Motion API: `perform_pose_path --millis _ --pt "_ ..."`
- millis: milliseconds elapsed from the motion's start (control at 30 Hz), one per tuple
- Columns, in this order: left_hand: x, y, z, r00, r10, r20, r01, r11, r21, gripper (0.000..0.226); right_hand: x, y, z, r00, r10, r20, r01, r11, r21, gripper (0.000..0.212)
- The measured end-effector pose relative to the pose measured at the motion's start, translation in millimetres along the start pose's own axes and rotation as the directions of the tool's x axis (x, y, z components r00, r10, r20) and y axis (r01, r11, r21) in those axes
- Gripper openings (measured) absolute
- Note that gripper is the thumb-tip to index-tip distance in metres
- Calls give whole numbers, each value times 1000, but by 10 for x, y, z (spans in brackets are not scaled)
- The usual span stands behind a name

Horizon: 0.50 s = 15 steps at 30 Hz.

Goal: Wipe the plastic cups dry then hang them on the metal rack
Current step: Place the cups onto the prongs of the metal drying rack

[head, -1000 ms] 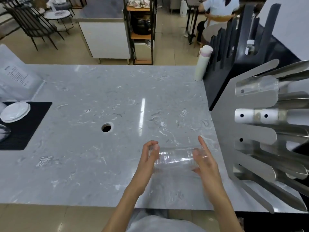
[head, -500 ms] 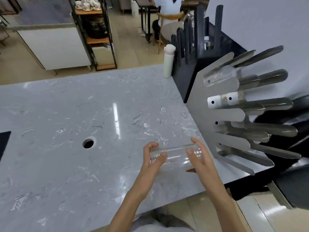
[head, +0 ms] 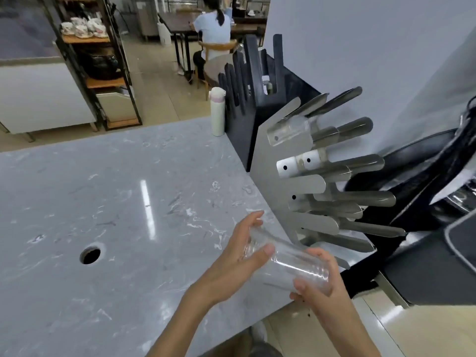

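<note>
Both hands, the left hand (head: 239, 249) and right hand (head: 319, 282), gripped one clear cup (head: 288, 264), which should slide mouth-first onto a rack (head: 273, 181) prong.

A clear cup (head: 288, 264) is held on its side between the left hand (head: 239, 256) and right hand (head: 322, 287), over the counter (head: 103, 197) near its right edge. The metal rack (head: 304, 181) is set just behind, a bottle (head: 218, 112) farther back, a hole (head: 90, 255) to the left.

Cafe, marble counter (head: 108, 191), teacup shelf (head: 85, 29), seated customer (head: 213, 32) at table (head: 180, 21)
</note>
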State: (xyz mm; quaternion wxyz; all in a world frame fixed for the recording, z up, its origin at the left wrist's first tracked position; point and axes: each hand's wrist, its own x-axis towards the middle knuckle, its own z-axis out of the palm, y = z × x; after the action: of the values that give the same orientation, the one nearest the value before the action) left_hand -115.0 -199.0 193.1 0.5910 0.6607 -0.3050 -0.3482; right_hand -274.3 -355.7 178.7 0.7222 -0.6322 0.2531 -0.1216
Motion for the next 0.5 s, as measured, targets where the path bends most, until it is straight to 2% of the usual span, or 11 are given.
perform_pose_path --millis 100,200,300,367,433,500 --pt "377 297 11 988 115 -104 -126 987 -104 85 243 -209 -138 991 -113 -67 117 991 66 81" --pt "753 530 112 957 190 -219 -217 971 -104 74 514 -491 -315 965 -235 -116 243 968 66 77" --pt "1157 629 198 946 182 -268 -201 978 -46 56 800 -794 -597 886 -400 -237 396 916 -66 78" --pt "1433 654 175 939 157 -306 -168 986 -10 59 1026 -973 -840 817 -485 -311 473 873 -119 76" --pt "1716 671 123 916 119 -383 -127 992 4 59 1278 -1163 -1046 750 -568 -339 541 822 -179 70" --pt "2009 681 84 888 109 -446 -105 994 34 51 1543 -1375 -1181 716 -622 -317 565 783 -260 66"
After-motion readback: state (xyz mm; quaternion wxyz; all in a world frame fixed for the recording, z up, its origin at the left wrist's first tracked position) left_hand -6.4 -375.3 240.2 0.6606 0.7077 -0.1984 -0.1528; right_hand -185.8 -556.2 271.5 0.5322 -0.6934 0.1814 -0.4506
